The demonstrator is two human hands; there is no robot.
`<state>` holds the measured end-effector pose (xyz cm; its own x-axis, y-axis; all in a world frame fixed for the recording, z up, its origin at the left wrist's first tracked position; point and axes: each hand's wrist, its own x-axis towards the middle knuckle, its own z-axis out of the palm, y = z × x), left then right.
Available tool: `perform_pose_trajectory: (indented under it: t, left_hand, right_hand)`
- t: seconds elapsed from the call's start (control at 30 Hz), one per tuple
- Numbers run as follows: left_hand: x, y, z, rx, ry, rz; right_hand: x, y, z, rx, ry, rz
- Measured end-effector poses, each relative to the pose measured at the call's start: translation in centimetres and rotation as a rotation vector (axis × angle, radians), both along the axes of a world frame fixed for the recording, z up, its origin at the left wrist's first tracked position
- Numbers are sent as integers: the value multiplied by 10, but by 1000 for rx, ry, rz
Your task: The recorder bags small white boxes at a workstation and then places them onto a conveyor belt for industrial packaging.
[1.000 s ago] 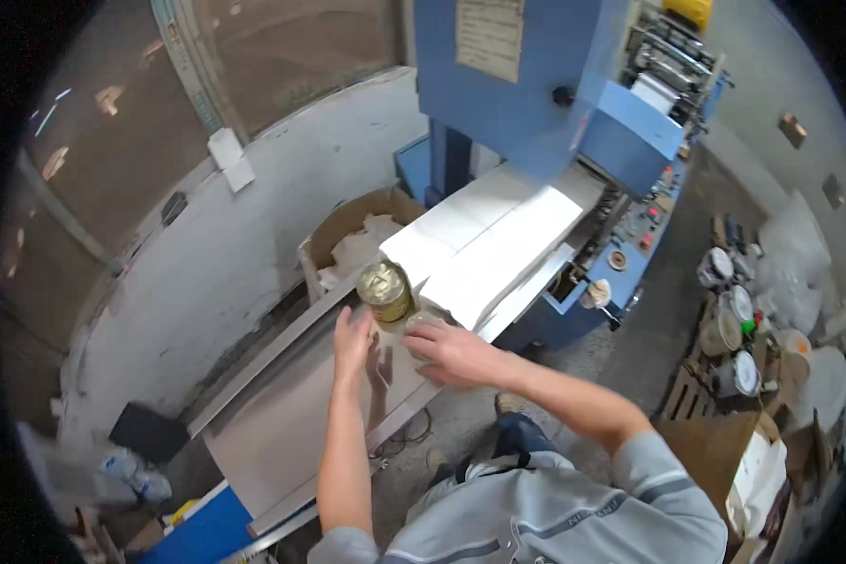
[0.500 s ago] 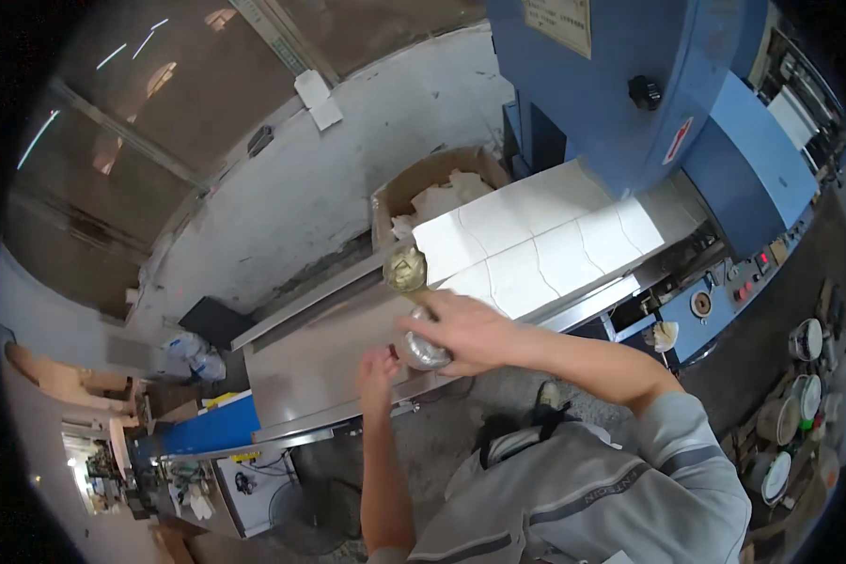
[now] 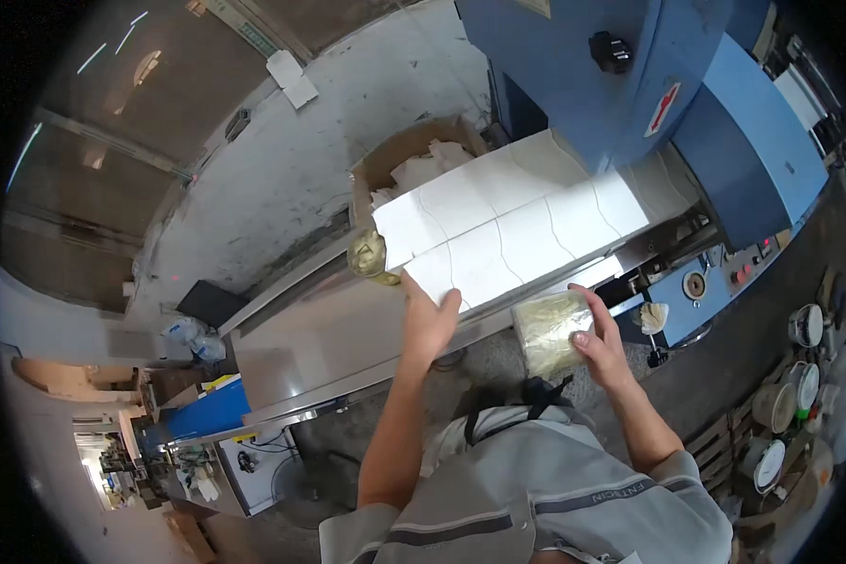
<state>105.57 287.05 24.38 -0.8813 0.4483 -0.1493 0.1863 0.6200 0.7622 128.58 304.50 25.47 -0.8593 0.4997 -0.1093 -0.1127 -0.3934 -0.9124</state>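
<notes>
Left hand (image 3: 430,318), head view: thumb and fingers parted, at the nearer end of the white stacks (image 3: 526,235). Right hand (image 3: 605,346) grips a shiny wrapped block (image 3: 547,334), left hand's three o'clock. Gold-coloured wrapped object (image 3: 367,252): left hand's ten-thirty, beside stack end.

The left forearm (image 3: 392,437) leans a little rightward, and the left hand (image 3: 429,321) points forward — thumb (image 3: 451,302) parted from the fingers (image 3: 412,288). The right forearm (image 3: 650,425) slants inward from a bent elbow (image 3: 675,454); the right hand (image 3: 607,348) is curled in a grip — thumb pressed inward
</notes>
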Motion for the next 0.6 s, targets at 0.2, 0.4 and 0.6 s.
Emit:
perform_pose_trajectory:
  t: [0.2, 0.4, 0.6]
  left_hand:
    - [4, 8, 37, -118, -92, -28]
    - [-29, -44, 7, 283, -119, -23]
    - [-101, -237, -43, 649, -670, 82]
  right_hand:
    - [-19, -25, 12, 0, 51, 176]
    - [-81, -87, 21, -188, -26, 370]
    - [-118, -127, 6, -229, -171, 348]
